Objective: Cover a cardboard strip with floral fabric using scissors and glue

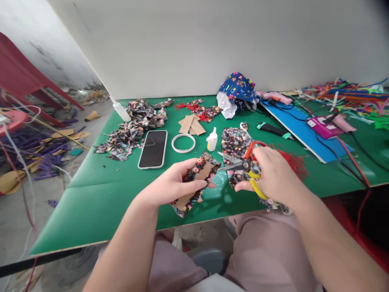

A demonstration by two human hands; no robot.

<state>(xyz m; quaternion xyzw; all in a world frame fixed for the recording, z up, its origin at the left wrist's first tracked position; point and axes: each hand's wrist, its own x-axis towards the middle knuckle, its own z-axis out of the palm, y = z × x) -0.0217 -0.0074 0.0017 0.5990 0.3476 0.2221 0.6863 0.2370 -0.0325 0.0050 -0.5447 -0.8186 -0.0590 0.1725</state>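
My left hand [174, 184] grips a strip of dark floral fabric with a brown cardboard piece on it [202, 172], held just above the near part of the green table [100, 198]. My right hand [273, 178] holds scissors [243, 164] with red and yellow handles; the blades point left and sit at the strip's right edge. A larger piece of the same floral fabric [235, 142] lies on the table under the scissors.
On the table lie a phone [153, 148], a white ring [183, 143], a small glue bottle [212, 140], cardboard strips [191, 125], a heap of floral scraps [130, 127], a blue fabric bundle [238, 87], a blue board [304, 129], red threads and cables at right.
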